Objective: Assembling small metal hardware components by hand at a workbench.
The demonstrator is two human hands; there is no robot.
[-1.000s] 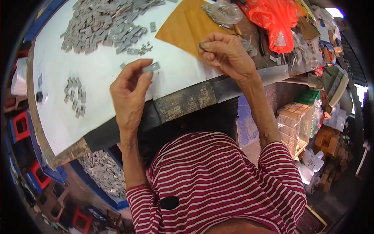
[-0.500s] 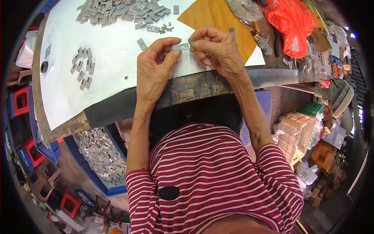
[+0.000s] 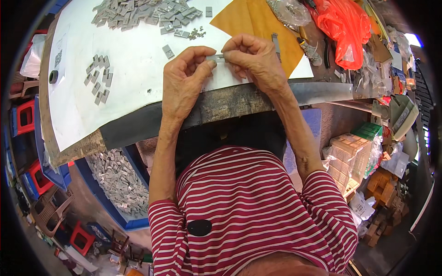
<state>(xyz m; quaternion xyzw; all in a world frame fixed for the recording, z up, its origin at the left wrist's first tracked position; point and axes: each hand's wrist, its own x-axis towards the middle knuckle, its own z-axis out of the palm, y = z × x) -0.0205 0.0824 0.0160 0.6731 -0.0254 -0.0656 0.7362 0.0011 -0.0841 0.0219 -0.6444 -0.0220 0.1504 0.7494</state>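
Evidently the left hand and right hand pinch opposite ends of 1 plate over the near side of the desk; an even, light grip at both ends should keep it from tilting.

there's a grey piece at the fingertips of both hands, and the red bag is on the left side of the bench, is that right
Not quite: the red bag is on the right side of the bench, as the head view shows. The grey piece is indeed at the fingertips of both the left hand and right hand.
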